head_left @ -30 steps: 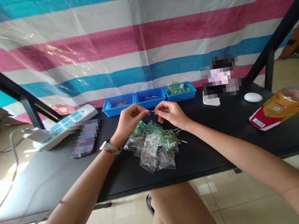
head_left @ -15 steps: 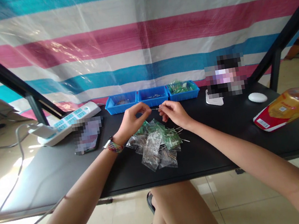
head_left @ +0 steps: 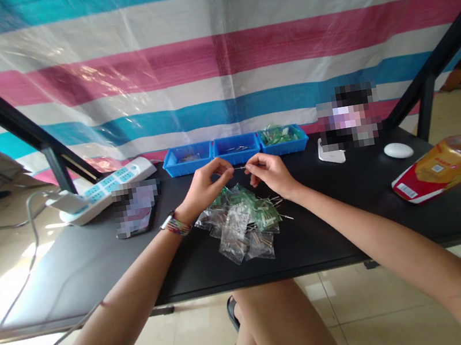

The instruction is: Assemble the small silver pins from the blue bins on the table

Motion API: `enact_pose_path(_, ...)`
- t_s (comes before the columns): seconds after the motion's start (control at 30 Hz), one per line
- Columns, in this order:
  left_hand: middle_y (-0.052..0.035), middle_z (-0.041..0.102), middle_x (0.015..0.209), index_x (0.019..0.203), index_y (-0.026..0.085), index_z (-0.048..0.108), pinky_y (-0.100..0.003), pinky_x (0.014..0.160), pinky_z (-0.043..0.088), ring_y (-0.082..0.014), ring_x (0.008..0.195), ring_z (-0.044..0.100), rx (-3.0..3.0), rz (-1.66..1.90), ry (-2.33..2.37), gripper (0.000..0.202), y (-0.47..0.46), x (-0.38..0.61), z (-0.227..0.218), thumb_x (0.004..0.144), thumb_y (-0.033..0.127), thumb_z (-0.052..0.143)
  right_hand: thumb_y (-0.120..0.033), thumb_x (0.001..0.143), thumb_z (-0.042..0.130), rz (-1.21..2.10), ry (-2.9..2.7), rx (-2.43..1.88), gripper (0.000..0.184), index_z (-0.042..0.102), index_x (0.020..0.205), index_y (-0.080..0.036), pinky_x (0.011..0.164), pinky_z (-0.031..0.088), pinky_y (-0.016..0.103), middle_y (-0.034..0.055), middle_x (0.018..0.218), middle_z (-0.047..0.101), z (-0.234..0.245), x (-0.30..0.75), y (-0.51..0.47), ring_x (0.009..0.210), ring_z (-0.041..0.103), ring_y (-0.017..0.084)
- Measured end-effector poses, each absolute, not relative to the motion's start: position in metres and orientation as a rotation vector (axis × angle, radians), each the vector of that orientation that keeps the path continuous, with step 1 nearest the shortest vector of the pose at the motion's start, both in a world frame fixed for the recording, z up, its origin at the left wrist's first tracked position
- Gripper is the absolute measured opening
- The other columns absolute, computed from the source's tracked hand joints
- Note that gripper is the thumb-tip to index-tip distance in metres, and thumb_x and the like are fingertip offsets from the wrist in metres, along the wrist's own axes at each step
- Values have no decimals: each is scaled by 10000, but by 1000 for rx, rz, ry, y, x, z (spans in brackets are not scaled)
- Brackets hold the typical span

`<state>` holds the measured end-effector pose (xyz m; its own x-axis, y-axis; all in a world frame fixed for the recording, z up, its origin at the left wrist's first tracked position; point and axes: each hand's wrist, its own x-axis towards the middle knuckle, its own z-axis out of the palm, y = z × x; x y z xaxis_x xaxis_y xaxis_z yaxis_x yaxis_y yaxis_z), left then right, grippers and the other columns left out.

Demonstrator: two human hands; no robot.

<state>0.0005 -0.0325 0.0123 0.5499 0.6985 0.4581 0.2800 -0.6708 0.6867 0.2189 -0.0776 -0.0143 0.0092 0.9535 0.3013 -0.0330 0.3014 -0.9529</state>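
Head view: at frame centre my left hand (head_left: 213, 182) and right hand (head_left: 270, 174), both nearly closed, pinch opposite ends of a thin pin (head_left: 239, 167); a slack grip could drop it among the bags (head_left: 234, 227) just below

Bare desk (head_left: 352, 183) lies open between the right hand (head_left: 269, 173) and the bottle (head_left: 444, 166), but a thin pin (head_left: 239, 168) bars the gap to the left hand (head_left: 209, 183), with 3 blue trays (head_left: 241, 153) just beyond and heaped packets (head_left: 242, 223) nearer.
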Motion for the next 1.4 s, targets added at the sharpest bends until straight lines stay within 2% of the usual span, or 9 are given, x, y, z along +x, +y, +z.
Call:
enact_pose_path(0.23,-48,755,919,962,194,715,-317,817,535,-201,854,690,2277,1037,773,274,-32,1,12,1016,456,652,-710,785,827,1031,-1304,-972,530,689,832,-200,517,568,252,26,787,742,-16,218,-77,532,655,122)
enact_pose_path(0.53,-43,764,832,793,195,713,-316,807,525,-208,813,696,2301,961,830,417,-34,0,15,1042,509,598,-495,689,955,1112,-1258,-988,426,701,851,-194,467,575,246,-13,760,678,-9,218,-84,549,653,127)
enact_pose_path(0.67,-60,790,905,888,187,745,-330,854,548,-222,872,726,2313,918,877,381,-29,-1,11,1061,449,530,-457,711,929,1051,-1222,-1012,364,712,838,-193,465,560,234,1,757,713,-11,222,-76,542,645,122)
enact_pose_path(0.77,-84,797,1039,996,180,782,-372,927,561,-253,979,737,2385,901,936,256,-21,-5,3,969,284,550,-430,738,874,1001,-1164,-1030,369,775,1009,-200,432,509,224,80,1057,821,-12,231,-65,543,655,109)
enact_pose_path(0.83,-95,781,1050,1007,182,811,-406,955,566,-267,982,730,2467,832,1008,291,-15,-8,-2,874,194,554,-407,757,830,982,-1166,-1045,473,777,1190,-224,398,458,224,110,1260,804,-14,237,-61,515,635,93)
enact_pose_path(0.93,-95,767,1013,989,195,842,-433,974,566,-279,965,723,2546,720,1054,333,-11,-11,-5,800,166,570,-363,813,731,877,-1222,-1077,443,780,1227,-215,379,401,231,89,1130,828,-16,242,-60,435,548,71)
enact_pose_path(1.07,-78,790,972,947,201,836,-434,1021,538,-283,973,718,2589,659,986,268,-11,-12,-1,817,212,602,-275,851,636,802,-1328,-1116,228,796,988,-188,428,428,239,37,886,796,-21,237,-66,439,554,85)
enact_pose_path(1.2,-58,805,957,913,204,807,-395,1007,521,-264,950,720,2603,629,869,208,-13,-11,2,814,218,625,-184,872,640,761,-1584,-1135,181,807,940,-194,585,525,274,41,889,790,-24,228,-74,638,684,150)
enact_pose_path(1.4,-56,795,911,859,205,799,-379,959,512,-251,913,716,2589,641,828,202,-13,-9,1,873,245,602,-124,923,734,485,-1946,-1141,132,834,969,-197,764,531,321,51,949,754,-23,220,-81,834,684,188)
